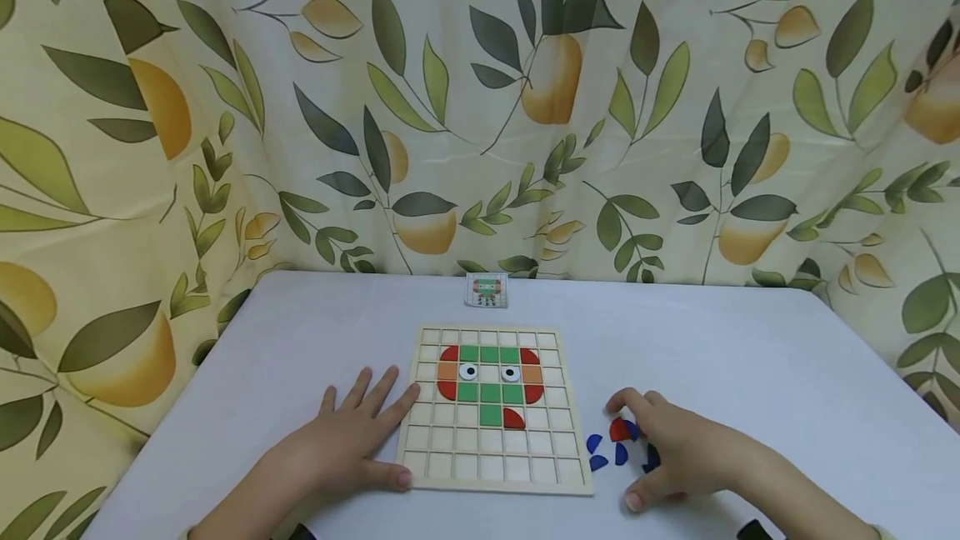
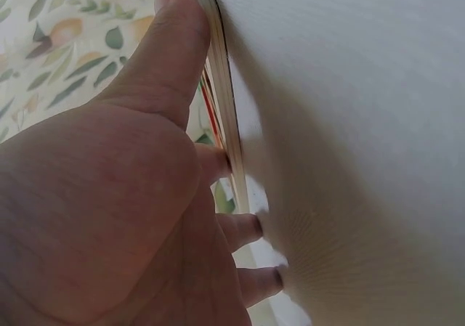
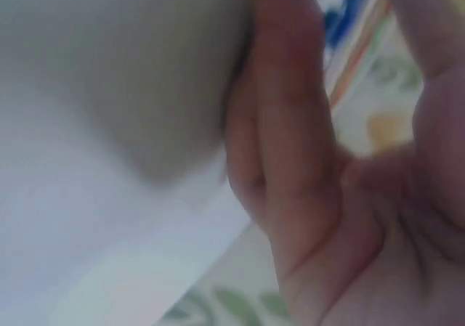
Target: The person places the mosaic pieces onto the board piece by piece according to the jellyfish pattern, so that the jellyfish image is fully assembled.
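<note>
A cream grid board (image 1: 450, 467) lies on the white table, partly filled with green squares (image 1: 490, 392), red rounded pieces (image 1: 513, 418), orange pieces (image 1: 447, 371) and two eye discs (image 1: 468, 372). My left hand (image 1: 337, 444) is spread flat at its left side, with the thumb and a fingertip at the edge; the left wrist view shows the thumb along the board's side (image 2: 224, 86). Right of the board, my right hand (image 1: 690, 444) arches over loose blue pieces (image 1: 594, 443) and a red piece (image 1: 619, 430), thumb apart from the fingers. Its palm partly hides some blue pieces.
A small picture card (image 1: 486, 290) with a coloured pattern stands at the table's back edge. Behind the white table (image 1: 322, 315) hangs a curtain (image 1: 480, 173) printed with leaves and fruit.
</note>
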`<state>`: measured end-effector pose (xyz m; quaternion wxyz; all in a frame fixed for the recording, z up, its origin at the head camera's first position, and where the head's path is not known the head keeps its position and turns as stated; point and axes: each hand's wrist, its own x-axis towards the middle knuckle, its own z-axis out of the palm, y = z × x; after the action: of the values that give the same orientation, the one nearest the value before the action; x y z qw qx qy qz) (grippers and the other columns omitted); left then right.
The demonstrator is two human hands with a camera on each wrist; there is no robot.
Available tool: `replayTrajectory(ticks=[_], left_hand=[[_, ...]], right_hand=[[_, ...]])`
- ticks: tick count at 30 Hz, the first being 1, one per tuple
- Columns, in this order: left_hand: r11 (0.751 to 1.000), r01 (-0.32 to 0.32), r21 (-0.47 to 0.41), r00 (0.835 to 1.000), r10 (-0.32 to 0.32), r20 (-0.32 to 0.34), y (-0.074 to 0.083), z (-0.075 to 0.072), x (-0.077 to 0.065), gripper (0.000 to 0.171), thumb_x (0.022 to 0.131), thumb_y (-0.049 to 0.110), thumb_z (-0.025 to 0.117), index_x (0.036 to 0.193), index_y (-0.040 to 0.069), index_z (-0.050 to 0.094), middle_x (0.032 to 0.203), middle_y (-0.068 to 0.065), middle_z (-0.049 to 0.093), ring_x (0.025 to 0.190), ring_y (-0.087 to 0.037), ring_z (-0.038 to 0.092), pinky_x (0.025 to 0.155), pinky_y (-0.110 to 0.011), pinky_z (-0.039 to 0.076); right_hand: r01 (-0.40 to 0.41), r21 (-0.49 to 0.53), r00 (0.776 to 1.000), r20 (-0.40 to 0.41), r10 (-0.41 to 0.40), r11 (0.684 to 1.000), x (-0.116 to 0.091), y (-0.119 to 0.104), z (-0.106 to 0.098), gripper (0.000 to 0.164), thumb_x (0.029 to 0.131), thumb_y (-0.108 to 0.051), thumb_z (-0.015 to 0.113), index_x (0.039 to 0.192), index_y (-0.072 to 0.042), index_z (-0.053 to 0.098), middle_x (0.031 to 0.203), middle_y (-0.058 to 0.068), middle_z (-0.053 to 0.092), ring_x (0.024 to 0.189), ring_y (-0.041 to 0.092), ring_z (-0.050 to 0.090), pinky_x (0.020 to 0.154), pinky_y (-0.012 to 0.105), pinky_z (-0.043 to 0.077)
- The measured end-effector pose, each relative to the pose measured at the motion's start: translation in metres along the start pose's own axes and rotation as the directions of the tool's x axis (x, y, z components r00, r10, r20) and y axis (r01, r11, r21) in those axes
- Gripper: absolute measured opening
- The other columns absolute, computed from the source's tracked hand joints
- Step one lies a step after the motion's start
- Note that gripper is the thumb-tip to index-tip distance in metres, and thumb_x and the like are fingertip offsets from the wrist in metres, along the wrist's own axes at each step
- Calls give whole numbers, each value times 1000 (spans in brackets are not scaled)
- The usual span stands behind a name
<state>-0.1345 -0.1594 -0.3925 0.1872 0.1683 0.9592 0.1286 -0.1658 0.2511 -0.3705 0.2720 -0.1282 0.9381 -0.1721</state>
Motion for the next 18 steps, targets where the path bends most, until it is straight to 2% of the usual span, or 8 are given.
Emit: replayTrajectory(ticks=[3,7,10,18], left_hand=[[1000,-2,-10,1000,2,-4,0,-1,-1,106,73,74,67,159,29,26,168,-9,10,153,-43,3,110,-77,6],[1000,2,-10,1000,-2,2,-1,2,-2,106,73,75,67,159,29,26,168,-10,10,153,-44,3,109,-77,7],[1000,5,-1,1000,-5,3,-2,4,-2,107,72,76,66,159,29,25,168,-10,11,153,-44,3,109,-78,7],[1000,4,12,1000,-4,2,-2,2,1,107,72,78,64,160,31,23,169,-7,8,153,-42,1,109,-77,5]], right_hand=[[8,-43,998,-63,-10,999,8,-14,8,87,57,-55,91,127,-25,47,109,4,55,90,20,54,83,49,52],[-6,9,997,-81,6,1000,17,-27,13,70,62,-44,92,114,-25,51,98,5,53,71,21,58,60,40,55],[-12,64,996,-86,18,998,25,-30,10,57,66,-33,92,108,-26,54,93,6,51,61,22,58,48,31,52],[-6,87,993,-118,16,996,51,-25,-8,52,70,-27,91,109,-23,57,96,8,51,61,22,60,52,29,54]])
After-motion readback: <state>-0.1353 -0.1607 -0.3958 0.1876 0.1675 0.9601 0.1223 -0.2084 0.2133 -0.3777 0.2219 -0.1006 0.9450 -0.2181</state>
